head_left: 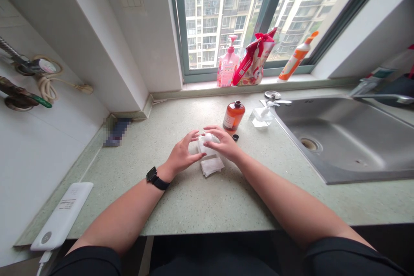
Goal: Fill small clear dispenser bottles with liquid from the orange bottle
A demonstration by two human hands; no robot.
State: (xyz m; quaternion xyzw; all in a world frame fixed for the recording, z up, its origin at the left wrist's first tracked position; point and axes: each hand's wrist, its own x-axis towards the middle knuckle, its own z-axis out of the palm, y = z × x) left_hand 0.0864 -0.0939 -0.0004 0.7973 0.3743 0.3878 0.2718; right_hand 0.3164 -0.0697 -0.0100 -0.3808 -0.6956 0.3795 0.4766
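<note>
Between my two hands, over the counter, is a white crumpled wad that looks like tissue (208, 137). My right hand (223, 143) has its thumb and fingers curled around the wad. Facing it from the left, my left hand (184, 151) is open, its thumb and fingers apart, with a black watch on the wrist. Under both hands lies a soft white tissue pack (211, 166), partly hidden by the fingers. Just beyond my right hand stands an amber bottle (234, 116) without a cap. A small black cap (236, 137) rests on the counter beside it.
A clear pump dispenser (261, 116) stands by the steel sink (355, 138) at right. On the windowsill are a pink pump bottle (228, 67), a red bag (255, 60) and an orange bottle (295, 62). A white power bank (63, 215) lies at left; a blurred dark object (118, 132) sits behind.
</note>
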